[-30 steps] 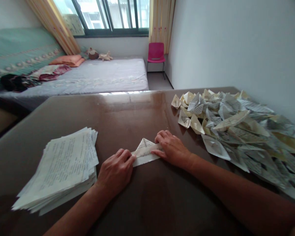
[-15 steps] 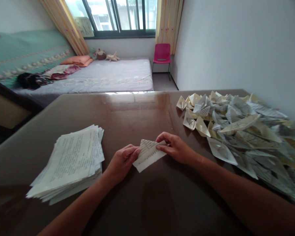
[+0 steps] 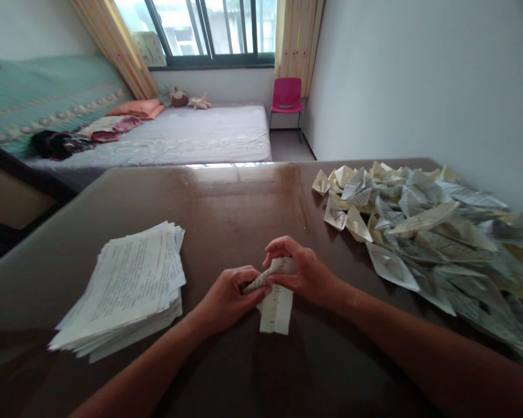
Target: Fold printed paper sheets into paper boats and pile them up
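Note:
A partly folded sheet of printed paper (image 3: 277, 307) is held between both hands above the middle of the table. One flat strip of it hangs down toward me, and a narrow folded edge points to the left. My left hand (image 3: 229, 296) pinches that folded edge between thumb and fingers. On the other side, my right hand (image 3: 298, 270) grips the paper's right part, thumb below and fingers curled over the top. The fingers partly cover the folds, so the inner layers are hidden.
To the left lies a stack of printed sheets (image 3: 122, 284). A large heap of folded paper boats (image 3: 431, 226) covers the right side of the brown table (image 3: 226, 203). Beyond are a bed (image 3: 209, 133) and a pink chair (image 3: 287, 96) by the window.
The paper has been turned from a flat triangle with its lower strip facing me to an edge-on fold with the strip hanging down. Both hands moved closer together.

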A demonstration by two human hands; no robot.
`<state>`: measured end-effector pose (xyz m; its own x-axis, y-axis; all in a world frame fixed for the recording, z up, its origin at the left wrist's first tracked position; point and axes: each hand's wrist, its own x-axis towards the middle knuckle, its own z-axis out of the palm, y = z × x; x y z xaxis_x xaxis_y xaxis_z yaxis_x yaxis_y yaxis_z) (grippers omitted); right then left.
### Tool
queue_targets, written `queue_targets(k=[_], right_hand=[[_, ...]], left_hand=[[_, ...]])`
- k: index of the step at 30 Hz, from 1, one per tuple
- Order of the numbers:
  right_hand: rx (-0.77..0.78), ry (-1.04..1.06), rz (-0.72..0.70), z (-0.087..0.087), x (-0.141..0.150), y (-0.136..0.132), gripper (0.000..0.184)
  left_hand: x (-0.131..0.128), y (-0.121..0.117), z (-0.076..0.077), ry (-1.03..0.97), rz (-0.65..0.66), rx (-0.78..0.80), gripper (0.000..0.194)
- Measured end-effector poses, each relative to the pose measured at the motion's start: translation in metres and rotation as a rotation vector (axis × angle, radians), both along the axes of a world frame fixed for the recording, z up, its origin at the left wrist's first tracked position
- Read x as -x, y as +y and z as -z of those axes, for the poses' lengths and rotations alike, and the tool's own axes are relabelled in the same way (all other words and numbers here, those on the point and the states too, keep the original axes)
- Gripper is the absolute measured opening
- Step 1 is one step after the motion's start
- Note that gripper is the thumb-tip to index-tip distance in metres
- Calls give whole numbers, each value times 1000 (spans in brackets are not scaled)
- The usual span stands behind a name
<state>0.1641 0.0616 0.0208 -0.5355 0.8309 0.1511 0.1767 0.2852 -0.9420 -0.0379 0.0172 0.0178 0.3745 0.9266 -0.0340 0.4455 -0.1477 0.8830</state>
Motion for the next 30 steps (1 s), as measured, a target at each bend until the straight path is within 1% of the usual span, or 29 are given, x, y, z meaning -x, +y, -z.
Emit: queue_targets(k=[1,2,3,4,5,6,7,8,9,10,12,13,14,15,16,18,19,21,24,27,30], right_hand=[[32,50,36,2,2,-1,46],[86,89,68,5,4,-2,53],[152,109,79,7,5,-2,57],[214,111,61,10,6,-3,58],[256,95,24,12,6,-3,54],[265,65,-14,14,5,-3,45],[233,31,-31,15,5,-3,34],[155,-12,-16,16,3,-2,23],[32,-65,33,16,1,-2,15],[-125,-133,98,15,-1,-1,10],[-476,-304,194,14,-6,2,7],[-637,-398,208,14,-8,3,6],[-772,-486,199,13,-10,5,7],[-878,-563,177,13,-10,6,9],[-956,-624,150,13,-11,7,11],[-1049,-704,75,14,-10,10,14],[-1069,-731,24,14,-10,10,15],[-1056,-783,-79,14,-11,11,14],[-957,-839,-167,11,-15,11,13],[-848,-835,-191,8,-23,11,16],[-671,-725,-184,10,-31,17,20]], left_hand=[[0,0,0,-32,-7,35,29],[0,0,2,-84,-43,67,29],[0,0,3,-154,-91,94,27],[0,1,6,-227,-138,113,27],[1,2,8,-288,-172,123,27],[1,2,10,-325,-189,124,27],[2,3,13,-328,-201,109,28],[3,4,14,-294,-225,67,28],[5,5,15,-226,-270,-16,29],[7,5,16,-131,-335,-143,33],[12,5,15,107,-456,-491,46],[14,5,14,233,-461,-664,49],[16,4,14,351,-421,-805,48],[17,3,13,457,-346,-904,43],[18,3,14,547,-252,-960,37],[17,3,16,675,-85,-973,27],[17,3,17,713,-24,-951,24],[16,5,20,746,65,-891,20],[17,7,22,748,142,-808,21],[19,10,21,721,154,-728,22],[20,13,21,629,67,-607,23]])
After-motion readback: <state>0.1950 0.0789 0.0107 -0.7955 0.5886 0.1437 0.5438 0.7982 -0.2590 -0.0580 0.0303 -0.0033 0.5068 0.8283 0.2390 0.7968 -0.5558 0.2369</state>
